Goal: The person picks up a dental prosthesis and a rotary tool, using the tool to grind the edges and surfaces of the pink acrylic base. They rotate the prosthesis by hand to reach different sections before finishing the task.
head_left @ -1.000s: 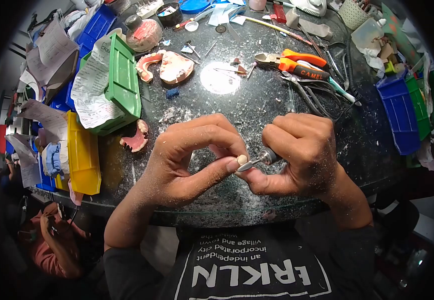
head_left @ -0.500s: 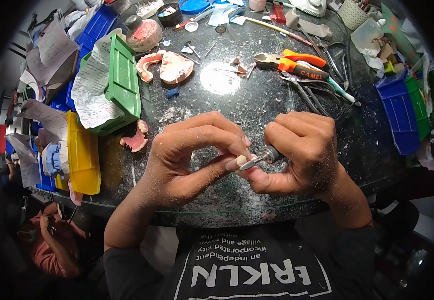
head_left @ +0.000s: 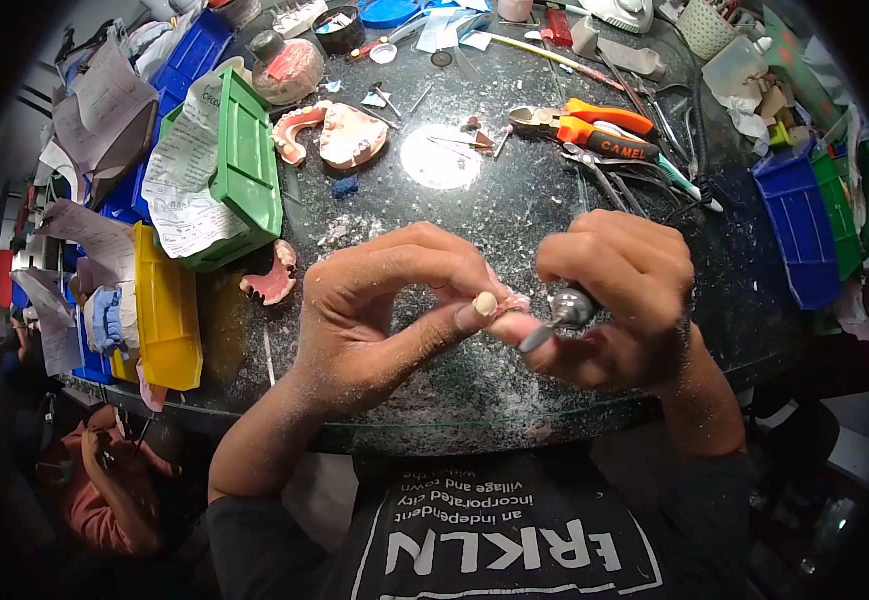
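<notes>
Between the fingertips and thumb of my left hand (head_left: 384,310) is a small pink denture piece (head_left: 509,303) with a cream tooth at its near end. My right hand (head_left: 624,300) is wrapped round a metal rotary handpiece (head_left: 572,308), whose grey bit points left and down, apart from the tooth. The right thumb rests close to the pink piece. White dust covers both hands and the dark table (head_left: 434,400) below. Most of the handpiece's body is hidden in the right hand.
A pink denture (head_left: 272,275) lies left of my left hand, near yellow (head_left: 166,310) and green (head_left: 251,150) bins. Beyond are a dental model (head_left: 352,135), orange-handled cutters (head_left: 594,125) and pliers. Blue bins (head_left: 799,225) stand right. Another person (head_left: 104,490) is at lower left.
My right hand has shifted right with the handpiece, and the bit has come away from the tooth. More of the pink piece shows. The left hand has barely moved.
</notes>
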Demonstrator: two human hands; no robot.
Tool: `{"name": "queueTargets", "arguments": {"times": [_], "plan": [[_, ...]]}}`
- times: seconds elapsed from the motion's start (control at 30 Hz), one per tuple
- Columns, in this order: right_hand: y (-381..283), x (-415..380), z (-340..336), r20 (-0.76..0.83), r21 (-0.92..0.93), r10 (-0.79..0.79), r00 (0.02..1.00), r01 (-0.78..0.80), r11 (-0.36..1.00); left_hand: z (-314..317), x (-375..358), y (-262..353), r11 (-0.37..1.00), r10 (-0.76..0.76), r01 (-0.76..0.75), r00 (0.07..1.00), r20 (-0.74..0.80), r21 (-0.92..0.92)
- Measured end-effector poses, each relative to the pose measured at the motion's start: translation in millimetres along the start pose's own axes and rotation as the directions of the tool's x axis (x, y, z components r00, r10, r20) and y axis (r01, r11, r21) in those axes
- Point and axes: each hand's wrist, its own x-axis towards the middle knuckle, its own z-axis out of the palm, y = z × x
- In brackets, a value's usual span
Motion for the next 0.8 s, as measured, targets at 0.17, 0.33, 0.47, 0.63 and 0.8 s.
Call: {"name": "queueTargets", "arguments": {"times": [0.17, 0.33, 0.47, 0.63, 0.8], "plan": [[3, -4, -3, 0.036, 0.041, -0.012, 0.999, 0.011, 0.999, 0, -3, -8, 0.994, -0.068, 0.063, 0.996, -0.054, -0.093], [1, 1, -12, 0.093, -0.017, -0.024, 0.995, 0.026, 1.000, -2, 0, 2, 0.993, -0.109, 0.107, 0.993, -0.037, -0.056], [7, -3, -8, 0.041, -0.083, -0.056, 0.998, 0.059, 0.995, 1, 0, 0, 0.998, -0.056, 0.056, 0.996, -0.070, -0.010], [-1, -2, 0, -0.020, 0.014, 0.132, 0.991, -0.132, 0.991, 10, -6, -6, 0.994, 0.090, -0.099, 0.979, -0.185, -0.041], [-14, -6, 0, 0.209, -0.125, 0.320, 0.924, -0.299, 0.946, 10, -9, -7, 0.977, 0.204, -0.189, 0.961, -0.188, 0.095]]}}
